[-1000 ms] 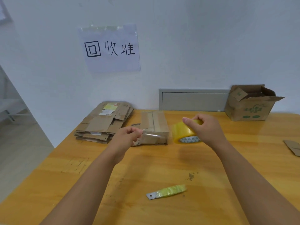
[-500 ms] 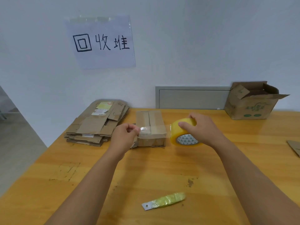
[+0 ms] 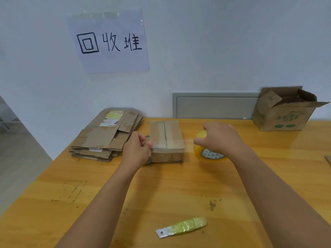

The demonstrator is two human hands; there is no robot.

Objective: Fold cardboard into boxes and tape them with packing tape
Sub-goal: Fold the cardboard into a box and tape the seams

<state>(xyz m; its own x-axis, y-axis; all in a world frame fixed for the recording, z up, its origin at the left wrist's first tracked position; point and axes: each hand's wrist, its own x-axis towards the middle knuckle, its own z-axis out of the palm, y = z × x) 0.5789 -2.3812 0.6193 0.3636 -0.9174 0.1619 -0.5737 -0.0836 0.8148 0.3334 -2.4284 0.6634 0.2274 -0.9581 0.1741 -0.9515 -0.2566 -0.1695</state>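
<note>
Since earlier, left hand (image 3: 137, 151) has reached box (image 3: 166, 140), pinching tape end against it; right hand (image 3: 221, 138) grips roll (image 3: 208, 151) beside box, strip stretched between.

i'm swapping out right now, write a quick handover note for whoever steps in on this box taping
Left hand: pinches the free end of the tape at the small box's left edge.
Right hand: grips the yellow tape roll just right of the box, a clear strip stretched across the box top.
Done: box folded shut, a lengthwise strip already over its seam.
Left: press the strip down and cut it; the cutter lies near the table's front edge. The flat cardboard stack waits to the left.
</note>
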